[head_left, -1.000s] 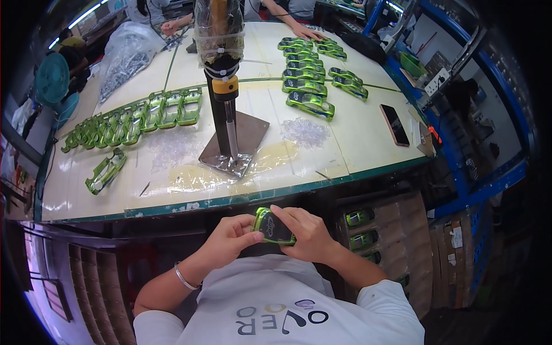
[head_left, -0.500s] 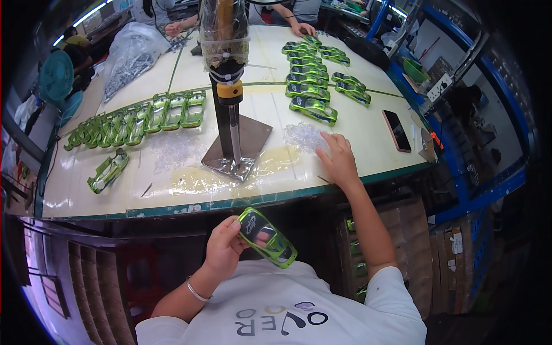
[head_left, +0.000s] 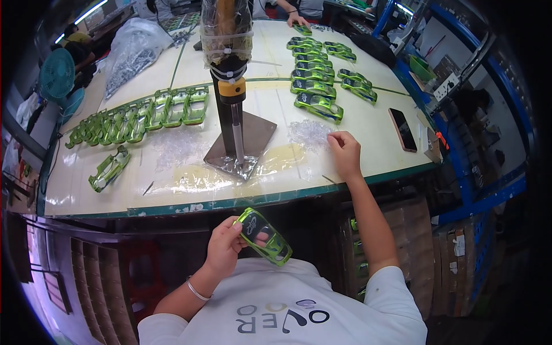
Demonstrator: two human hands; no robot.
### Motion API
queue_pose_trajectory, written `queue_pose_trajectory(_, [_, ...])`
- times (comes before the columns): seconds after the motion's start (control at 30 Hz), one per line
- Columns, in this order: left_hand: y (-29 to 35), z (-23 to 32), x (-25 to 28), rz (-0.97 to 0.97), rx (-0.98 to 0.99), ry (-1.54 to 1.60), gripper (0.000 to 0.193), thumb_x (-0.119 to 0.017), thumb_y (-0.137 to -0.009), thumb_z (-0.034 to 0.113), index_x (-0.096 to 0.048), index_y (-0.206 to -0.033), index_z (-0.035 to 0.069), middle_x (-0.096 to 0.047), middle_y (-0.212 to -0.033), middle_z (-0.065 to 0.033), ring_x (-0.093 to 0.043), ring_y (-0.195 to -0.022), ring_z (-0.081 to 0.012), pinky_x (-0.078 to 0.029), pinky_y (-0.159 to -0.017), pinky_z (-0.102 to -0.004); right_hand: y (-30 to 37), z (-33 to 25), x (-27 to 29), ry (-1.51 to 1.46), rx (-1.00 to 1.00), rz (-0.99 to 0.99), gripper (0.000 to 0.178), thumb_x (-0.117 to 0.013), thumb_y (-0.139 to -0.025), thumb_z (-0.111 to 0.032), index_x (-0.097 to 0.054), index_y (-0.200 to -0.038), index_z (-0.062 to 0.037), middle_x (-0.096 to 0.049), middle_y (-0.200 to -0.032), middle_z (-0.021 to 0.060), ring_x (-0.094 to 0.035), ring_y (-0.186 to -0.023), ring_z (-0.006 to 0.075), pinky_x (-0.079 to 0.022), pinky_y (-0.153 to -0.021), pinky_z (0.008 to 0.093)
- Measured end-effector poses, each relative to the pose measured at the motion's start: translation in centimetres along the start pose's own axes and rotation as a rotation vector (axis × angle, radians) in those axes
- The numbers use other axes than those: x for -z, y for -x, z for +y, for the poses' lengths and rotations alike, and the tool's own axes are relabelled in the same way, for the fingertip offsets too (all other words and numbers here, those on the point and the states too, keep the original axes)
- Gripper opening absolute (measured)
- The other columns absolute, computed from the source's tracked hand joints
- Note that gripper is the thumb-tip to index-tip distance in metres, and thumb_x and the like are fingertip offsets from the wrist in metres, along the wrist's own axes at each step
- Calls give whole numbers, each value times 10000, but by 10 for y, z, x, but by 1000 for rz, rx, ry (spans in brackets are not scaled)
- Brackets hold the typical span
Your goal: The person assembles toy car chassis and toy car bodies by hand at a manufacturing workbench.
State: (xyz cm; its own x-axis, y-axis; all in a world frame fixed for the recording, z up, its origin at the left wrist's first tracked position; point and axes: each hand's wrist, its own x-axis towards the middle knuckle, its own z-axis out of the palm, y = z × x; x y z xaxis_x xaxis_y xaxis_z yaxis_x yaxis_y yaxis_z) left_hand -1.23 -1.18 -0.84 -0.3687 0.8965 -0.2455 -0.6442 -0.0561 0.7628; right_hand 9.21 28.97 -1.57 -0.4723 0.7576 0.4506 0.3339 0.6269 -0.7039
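My left hand (head_left: 222,246) grips a green toy car body shell (head_left: 254,225) by its edge, in front of the table's near edge and over my lap. The shell has a dark front panel, and fingers show through its window opening. Over the table, my right hand (head_left: 345,153) is closed, its fingertips pressed together beside a pile of small clear plastic pieces (head_left: 309,133). Whatever lies between those fingertips is too small to make out.
An upright press-like tool (head_left: 233,91) stands mid-table on a metal plate (head_left: 257,133). Green car shells line up at left (head_left: 164,112) and right (head_left: 313,87). One shell (head_left: 109,168) lies apart. A phone (head_left: 402,130) rests at right. Across the table, a co-worker's hand (head_left: 299,19) touches a shell.
My right hand has gone from spread fingers over the clear pieces to a closed pinch at their right edge. My left hand still holds the shell, tilted slightly differently.
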Motion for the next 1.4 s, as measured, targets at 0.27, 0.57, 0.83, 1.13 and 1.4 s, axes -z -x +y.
queue_pose_trajectory(0.27, [5, -2, -1, -51, -3, -15, 248, -332, -882, 172, -449, -995, -15, -594, -853, -170, -602, -752, -209, -478, -719, -308, 0, 8, -2, -281, -169, 75, 126, -537, -748, -52, -608, -828, 16, -583, -725, 70, -529, -609, 111, -428, -575, 224])
queue_pose_trajectory(0.57, [12, 2, -1, -50, -30, -23, 244, -327, -884, 170, -451, -986, -13, -595, -852, -166, -601, -751, -203, -477, -721, -307, -1, 17, 1, -273, -152, 93, 140, -537, -746, -43, -606, -844, 30, -582, -742, 86, -537, -622, 129, -427, -589, 227])
queue_pose_trajectory(0.83, [7, 1, 3, -32, -12, -33, 246, -332, -883, 176, -450, -989, -13, -595, -858, -166, -602, -754, -201, -475, -724, -301, -10, 40, 48, 398, 4, -29, 126, -560, -702, -88, -604, -760, 16, -594, -754, 152, -575, -664, 263, -454, -627, 325])
queue_pose_trajectory(1.13, [2, 1, -3, -71, 10, -30, 246, -345, -876, 171, -448, -1002, -13, -593, -863, -169, -600, -752, -204, -474, -725, -304, -29, 15, 65, 561, -102, -367, 110, -512, -698, -73, -591, -719, 1, -583, -735, 181, -566, -720, 315, -452, -668, 371])
queue_pose_trajectory(1.4, [5, 3, -2, -36, -20, -52, 250, -356, -873, 175, -452, -1006, -14, -594, -861, -165, -598, -759, -202, -471, -731, -306, -15, 37, 63, -39, -301, -223, 134, -551, -719, -42, -601, -833, 8, -578, -658, 61, -524, -581, 122, -431, -554, 233])
